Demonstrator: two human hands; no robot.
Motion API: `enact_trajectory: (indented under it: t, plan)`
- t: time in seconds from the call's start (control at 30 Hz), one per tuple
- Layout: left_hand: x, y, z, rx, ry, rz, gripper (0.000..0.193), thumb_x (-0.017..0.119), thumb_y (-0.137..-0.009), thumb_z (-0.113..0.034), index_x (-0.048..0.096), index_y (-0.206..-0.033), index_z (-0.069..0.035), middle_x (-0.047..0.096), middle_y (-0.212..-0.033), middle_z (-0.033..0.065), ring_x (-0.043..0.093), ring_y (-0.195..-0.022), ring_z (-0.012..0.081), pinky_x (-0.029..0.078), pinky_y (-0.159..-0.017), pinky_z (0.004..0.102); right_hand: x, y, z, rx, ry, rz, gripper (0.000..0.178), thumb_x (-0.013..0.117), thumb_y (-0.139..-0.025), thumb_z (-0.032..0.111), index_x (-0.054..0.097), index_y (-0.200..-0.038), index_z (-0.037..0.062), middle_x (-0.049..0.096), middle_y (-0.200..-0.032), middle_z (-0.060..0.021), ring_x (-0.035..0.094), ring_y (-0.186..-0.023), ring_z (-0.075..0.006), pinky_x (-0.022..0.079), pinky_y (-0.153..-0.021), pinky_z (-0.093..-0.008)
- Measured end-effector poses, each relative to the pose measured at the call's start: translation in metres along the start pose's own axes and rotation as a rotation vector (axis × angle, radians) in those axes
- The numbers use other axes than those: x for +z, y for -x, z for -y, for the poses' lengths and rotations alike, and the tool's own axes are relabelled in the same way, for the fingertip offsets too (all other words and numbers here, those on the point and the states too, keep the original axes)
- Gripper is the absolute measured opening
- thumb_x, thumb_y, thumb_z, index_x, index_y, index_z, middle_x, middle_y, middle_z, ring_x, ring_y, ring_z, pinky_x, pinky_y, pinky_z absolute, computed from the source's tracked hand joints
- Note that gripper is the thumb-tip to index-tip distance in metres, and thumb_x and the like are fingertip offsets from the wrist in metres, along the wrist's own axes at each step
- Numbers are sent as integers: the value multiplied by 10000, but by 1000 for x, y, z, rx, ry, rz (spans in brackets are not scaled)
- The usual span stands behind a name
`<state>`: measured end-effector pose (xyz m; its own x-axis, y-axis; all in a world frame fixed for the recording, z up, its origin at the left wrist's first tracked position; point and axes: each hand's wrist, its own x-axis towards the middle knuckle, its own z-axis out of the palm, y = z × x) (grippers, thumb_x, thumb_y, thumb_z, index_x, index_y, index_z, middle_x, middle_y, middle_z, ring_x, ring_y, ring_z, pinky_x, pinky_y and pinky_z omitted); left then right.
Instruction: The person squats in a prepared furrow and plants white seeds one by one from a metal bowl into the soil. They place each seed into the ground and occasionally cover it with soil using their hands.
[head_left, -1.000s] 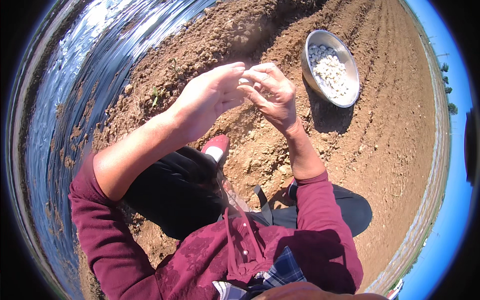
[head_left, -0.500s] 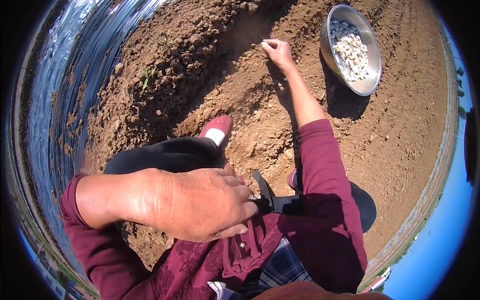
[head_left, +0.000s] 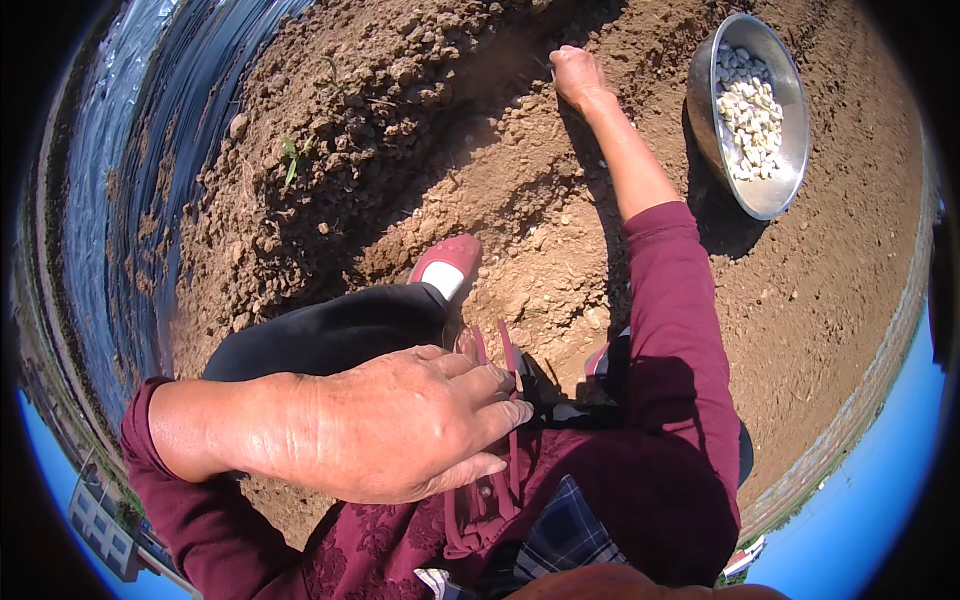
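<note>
My right hand point(head_left: 580, 77) reaches far out over the shaded furrow point(head_left: 480, 95), thumb and fingers pressed together close to the soil. What they pinch, if anything, is too small to make out. Right of that arm, a tilted metal bowl point(head_left: 797, 125) on the soil holds many white garlic cloves point(head_left: 750, 125). My left hand point(head_left: 420, 425) hangs palm down above my lap with its fingers stretched out, holding nothing visible. Its fingertips are next to the dark red ties point(head_left: 508, 375) of my top.
My pink shoe point(head_left: 458, 250) stands in the loose soil beside the furrow. A cloddy ridge point(head_left: 310, 170) with a small green plant point(head_left: 290, 160) runs along its left. Shiny plastic sheeting point(head_left: 130, 200) covers the ground farther left. Raked soil point(head_left: 850, 250) stretches to the right.
My right hand has moved farther out along the furrow and slightly right. The bowl appears farther right in view. My left hand has shifted slightly right and down, its fingers now straighter.
</note>
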<state>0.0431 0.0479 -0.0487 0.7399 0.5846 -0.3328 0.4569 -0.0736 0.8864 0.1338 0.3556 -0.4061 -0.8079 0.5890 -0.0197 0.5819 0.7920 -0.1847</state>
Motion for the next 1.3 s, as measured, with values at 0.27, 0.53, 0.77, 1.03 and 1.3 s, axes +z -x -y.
enact_trajectory:
  t: [0.27,0.53,0.77,1.03,1.3]
  plan:
    - [-4,-2,8,-41,116,-45,503,509,-973,-342,477,-1333,8,532,-1216,258,571,-1019,432,491,-875,481,7,-2,-4,13,35,22,157,582,-790,43,715,-858,91,677,-979,-138,673,-919,-334,562,-799,-431]
    - [-4,-5,7,-50,123,7,502,502,-978,-346,471,-1339,3,534,-1198,259,573,-1012,437,492,-870,482,11,-17,8,14,155,46,169,632,-728,18,730,-861,58,699,-960,-170,695,-896,-337,580,-759,-408]
    - [-4,-3,1,-12,101,-73,497,498,-981,-346,479,-1329,8,548,-1109,239,575,-922,409,496,-811,471,-3,-21,17,-96,165,239,188,633,-731,2,735,-882,52,703,-966,-181,697,-917,-330,576,-763,-401]
    - [-2,-4,-1,-22,100,-30,478,509,-976,-329,491,-1305,18,554,-1076,234,581,-907,402,499,-803,464,7,-15,29,69,114,181,168,618,-781,32,730,-905,36,702,-981,-182,694,-925,-342,575,-766,-418]
    - [10,-2,-22,51,-97,71,465,490,-977,-322,503,-1246,57,561,-1076,225,586,-921,371,493,-827,444,-11,29,5,155,-154,-96,284,549,-882,148,682,-1116,59,657,-1118,-189,626,-1051,-345,493,-940,-443]
